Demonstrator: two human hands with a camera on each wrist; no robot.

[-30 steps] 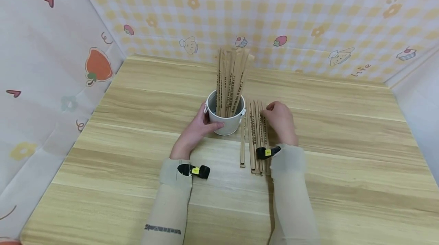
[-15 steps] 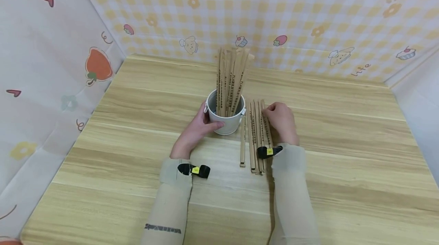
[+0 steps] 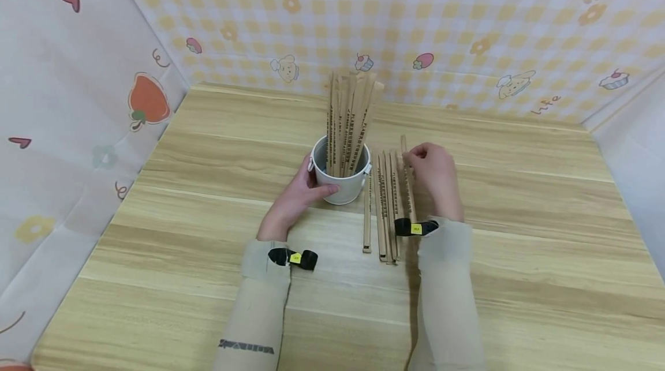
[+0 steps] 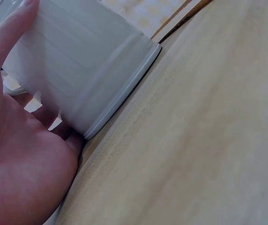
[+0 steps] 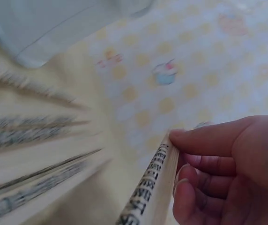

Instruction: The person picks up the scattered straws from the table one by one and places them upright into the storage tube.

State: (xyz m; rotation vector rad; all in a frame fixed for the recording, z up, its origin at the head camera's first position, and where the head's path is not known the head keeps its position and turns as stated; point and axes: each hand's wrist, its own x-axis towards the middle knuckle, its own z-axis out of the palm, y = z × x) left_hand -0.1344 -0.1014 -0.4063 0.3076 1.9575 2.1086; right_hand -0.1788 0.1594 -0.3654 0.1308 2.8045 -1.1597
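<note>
A small white metal bucket (image 3: 340, 191) stands on the table, with several paper-wrapped straws (image 3: 347, 117) upright in it. My left hand (image 3: 296, 198) grips the bucket from the left, its thumb across the front; in the left wrist view the fingers curve round behind the wall (image 4: 78, 61). Thumb and fingertips of my right hand (image 3: 435, 177) pinch one wrapped straw (image 3: 408, 186) near its upper end. That straw is tilted, its printed side showing in the right wrist view (image 5: 150, 183). Left of it, more wrapped straws (image 3: 383, 203) lie side by side on the table.
The wood-grain table (image 3: 530, 232) meets a yellow checked cloth backdrop (image 3: 457, 19) behind the bucket. A white printed cloth (image 3: 78, 100) hangs along the left side. Black camera straps (image 3: 415, 227) sit on both wrists.
My right hand has lifted one straw's upper end off the row and shifted slightly right and up with it. The left hand and bucket have stayed put.
</note>
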